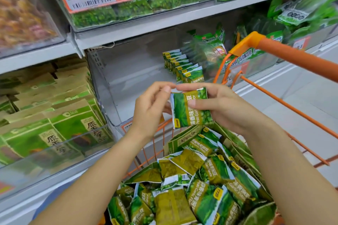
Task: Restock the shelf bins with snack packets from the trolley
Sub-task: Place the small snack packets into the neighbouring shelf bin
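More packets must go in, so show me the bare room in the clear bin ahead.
The clear bin has bare floor left of the standing row of packets, running to its left wall and front lip. Its right side is crowded by that row. Both hands hold one packet above the heaped trolley.

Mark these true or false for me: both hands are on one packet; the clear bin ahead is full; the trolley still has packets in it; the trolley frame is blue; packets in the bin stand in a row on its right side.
1. Both hands hold one packet. True: the left hand and right hand pinch the packet together.
2. The bin ahead is full. False: the bin is mostly bare.
3. The trolley still has packets. True: many lie piled in the trolley.
4. The trolley frame is blue. False: it is orange.
5. Packets stand in a row at the bin's right. True: see the row.
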Motion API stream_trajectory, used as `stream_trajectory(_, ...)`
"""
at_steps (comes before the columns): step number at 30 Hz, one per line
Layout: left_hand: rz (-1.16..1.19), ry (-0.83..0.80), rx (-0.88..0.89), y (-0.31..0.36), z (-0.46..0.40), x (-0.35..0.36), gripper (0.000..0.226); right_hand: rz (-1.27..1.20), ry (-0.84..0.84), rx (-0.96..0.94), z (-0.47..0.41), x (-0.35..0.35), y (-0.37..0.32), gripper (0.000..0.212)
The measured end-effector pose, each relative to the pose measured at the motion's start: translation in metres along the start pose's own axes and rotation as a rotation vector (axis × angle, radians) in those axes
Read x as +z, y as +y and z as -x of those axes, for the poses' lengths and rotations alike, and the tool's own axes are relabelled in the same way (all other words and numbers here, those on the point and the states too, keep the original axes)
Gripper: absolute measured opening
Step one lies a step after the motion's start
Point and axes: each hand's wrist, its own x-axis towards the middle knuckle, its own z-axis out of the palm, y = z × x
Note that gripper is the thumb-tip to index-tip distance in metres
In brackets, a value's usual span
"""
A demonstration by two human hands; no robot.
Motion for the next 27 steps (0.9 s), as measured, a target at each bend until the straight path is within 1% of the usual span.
stream_trajectory(2,0.058,-0.058,-0.038,0.002,0.0,-0.003,0.029,-0.15,0.026,-0.021,-0.002,0.003,0.0,0.043)
stream_trajectory(3,0.052,-0.1,-0.038,0.002,0.0,-0.003,0.028,-0.202,0.046,-0.031,-0.004,0.004,0.0,0.043)
stream_trajectory(5,0.05,-0.178,-0.067,0.001,0.001,-0.001,0.016,-0.267,0.086,-0.05,-0.005,0.002,0.005,0.042)
stream_trajectory(7,0.049,-0.184,-0.132,0.002,0.001,0.002,0.018,-0.241,0.128,-0.082,-0.007,0.002,0.008,0.038)
stream_trajectory(9,0.044,-0.124,-0.17,0.007,-0.002,0.003,0.014,-0.11,0.222,-0.109,-0.009,0.003,0.011,0.03)
stream_trajectory(10,0.038,-0.063,-0.154,0.01,-0.007,0.001,0.009,-0.002,0.309,-0.127,-0.011,0.002,0.014,0.026)
stream_trajectory(11,0.025,0.018,-0.124,0.013,-0.014,-0.002,0.007,0.194,0.424,-0.167,-0.013,-0.001,0.018,0.025)
stream_trajectory(12,-0.004,0.101,-0.088,0.016,-0.024,-0.006,0.007,0.498,0.534,-0.231,-0.015,-0.007,0.026,0.026)
stream_trajectory(13,-0.048,0.159,-0.054,0.017,-0.035,-0.009,0.008,0.804,0.583,-0.278,-0.016,-0.013,0.033,0.026)
stream_trajectory(14,-0.097,0.181,-0.041,0.016,-0.047,-0.011,0.009,1.012,0.57,-0.298,-0.018,-0.019,0.041,0.026)
stream_trajectory(15,-0.152,0.167,-0.054,0.013,-0.06,-0.01,0.009,1.136,0.516,-0.28,-0.02,-0.023,0.048,0.027)
stream_trajectory(17,-0.25,0.084,-0.145,0.0,-0.087,0.0,0.009,1.252,0.448,-0.238,-0.024,-0.023,0.059,0.037)
stream_trajectory(19,-0.337,-0.01,-0.231,-0.016,-0.109,0.017,0.009,1.302,0.456,-0.226,-0.028,-0.02,0.059,0.046)
stream_trajectory(21,-0.406,-0.084,-0.304,-0.035,-0.127,0.036,0.015,1.339,0.466,-0.233,-0.029,-0.02,0.058,0.048)
stream_trajectory(23,-0.463,-0.106,-0.383,-0.05,-0.138,0.052,0.015,1.374,0.488,-0.223,-0.029,-0.019,0.057,0.048)
stream_trajectory(25,-0.581,-0.087,-0.384,-0.06,-0.143,0.062,0.022,1.365,0.51,-0.222,-0.03,-0.018,0.058,0.051)
stream_trajectory(27,-0.759,-0.099,-0.323,-0.063,-0.146,0.067,0.026,1.355,0.502,-0.229,-0.031,-0.015,0.06,0.051)
